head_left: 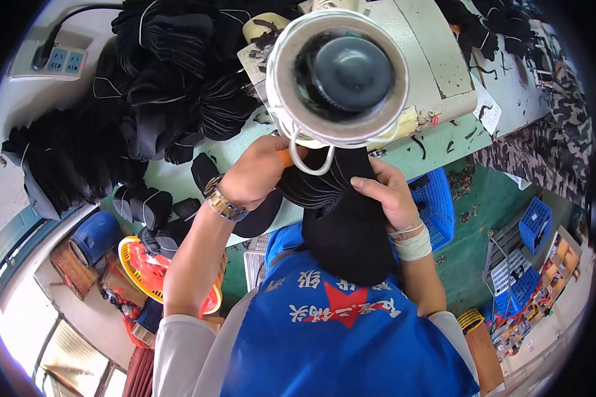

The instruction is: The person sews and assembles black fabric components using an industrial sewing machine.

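Hands [253,173] [392,197] flank black pieces [344,231] near the table's [437,153] edge; bundles [159,92] crowd left.

black fabric stack [347,241] | layers fanned | rounded end toward blue apron [271,351]

Mfg workshop, no q. String-tied bundles of black cut pieces [172,40] heaped at 10–11 o'c, cream bench m/c [437,59] approx 1 o'c, another black stack [347,241] in hand mid-dial. Dark offcuts [462,182] litter the green floor [473,231] at 3 o'c, w/ blue plastic crates [535,223] at 3–4.
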Tool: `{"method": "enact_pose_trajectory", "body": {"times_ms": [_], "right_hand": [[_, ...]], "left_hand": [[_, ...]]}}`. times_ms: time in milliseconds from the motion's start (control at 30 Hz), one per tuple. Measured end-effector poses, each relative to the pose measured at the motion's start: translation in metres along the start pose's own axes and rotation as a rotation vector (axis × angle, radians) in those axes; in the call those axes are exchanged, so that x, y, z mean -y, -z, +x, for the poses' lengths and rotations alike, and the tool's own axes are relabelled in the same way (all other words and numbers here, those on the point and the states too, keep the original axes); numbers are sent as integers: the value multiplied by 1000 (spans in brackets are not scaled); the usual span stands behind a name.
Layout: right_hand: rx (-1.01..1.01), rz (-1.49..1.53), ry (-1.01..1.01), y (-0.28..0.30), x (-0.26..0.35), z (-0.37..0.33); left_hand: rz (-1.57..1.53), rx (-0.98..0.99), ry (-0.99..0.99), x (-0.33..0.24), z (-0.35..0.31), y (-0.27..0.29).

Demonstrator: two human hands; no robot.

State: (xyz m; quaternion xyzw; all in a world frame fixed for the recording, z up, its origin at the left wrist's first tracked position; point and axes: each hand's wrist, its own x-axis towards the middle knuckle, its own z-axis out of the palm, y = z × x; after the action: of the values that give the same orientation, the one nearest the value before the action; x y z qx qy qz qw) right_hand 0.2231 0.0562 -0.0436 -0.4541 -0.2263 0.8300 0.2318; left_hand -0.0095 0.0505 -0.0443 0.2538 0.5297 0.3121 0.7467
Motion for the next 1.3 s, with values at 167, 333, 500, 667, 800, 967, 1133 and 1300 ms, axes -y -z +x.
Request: {"method": "enact_pose_trajectory", "body": {"times_ms": [167,333,500,667,800,967,1133,1300], "right_hand": [[-16,53,-5,-1,6,-5],[2,53,73,0,-1,1],[-6,102,48,0,6,-3],[6,37,78,8,6,-5],[-12,49,48,6,2,1],[-19,109,27,3,6,-4],[-102,131,93,1,8,-9],[-64,96,92,5,3,-6]], "left_hand": [[424,-183,-121,23,11,-4],[-186,-24,112,11,-4,2],[200,-182,-3,17,6,-7],[270,-259,-90,32,7,-11],[-129,-20,144,0,-9,-1],[152,-158,124,4,0,-11],[94,-188,-111,11,4,-24],[-197,-126,-57,3,-7,-19]]}}
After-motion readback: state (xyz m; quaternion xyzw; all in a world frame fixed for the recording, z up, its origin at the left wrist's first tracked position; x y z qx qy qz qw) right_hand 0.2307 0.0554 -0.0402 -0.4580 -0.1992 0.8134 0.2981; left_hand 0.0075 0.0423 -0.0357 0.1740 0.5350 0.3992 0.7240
